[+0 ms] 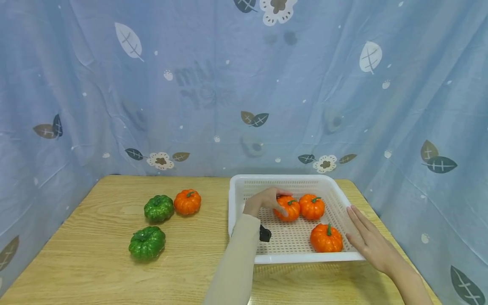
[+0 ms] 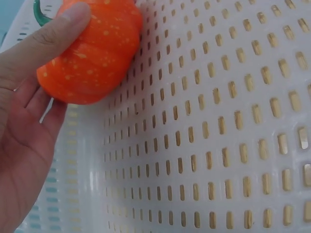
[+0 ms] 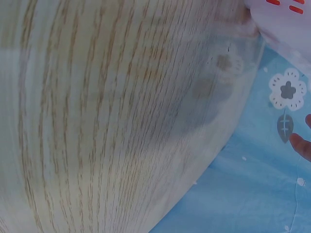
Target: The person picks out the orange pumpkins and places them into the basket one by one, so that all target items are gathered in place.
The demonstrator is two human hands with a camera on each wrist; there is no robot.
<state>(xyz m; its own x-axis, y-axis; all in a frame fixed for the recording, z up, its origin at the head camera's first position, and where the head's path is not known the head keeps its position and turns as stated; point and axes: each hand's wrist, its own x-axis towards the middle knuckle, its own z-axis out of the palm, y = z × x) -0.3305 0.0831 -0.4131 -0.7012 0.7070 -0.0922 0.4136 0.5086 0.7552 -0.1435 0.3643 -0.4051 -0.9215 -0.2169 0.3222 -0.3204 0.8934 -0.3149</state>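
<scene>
While the right hand (image 1: 370, 240) lay straight-fingered at the white basket (image 1: 305, 257), the left hand (image 1: 268, 198), fingers partly hidden, held an orange pumpkin (image 1: 292, 212) inside, probably light, stiff and slick, best gripped round its ribs

"What's on the left?"
"A glossy wood-grained table (image 3: 92, 111), with a faint reflection (image 3: 224, 61) toward its far end."
"And on the right?"
"A blue curtain (image 3: 218, 194) printed with a white flower (image 3: 287, 90) and grey leaf (image 3: 285, 128). Far right, a white basket (image 3: 284, 26) shows orange through its slots; nearer, the right hand (image 3: 302, 145) is partly visible."
</scene>
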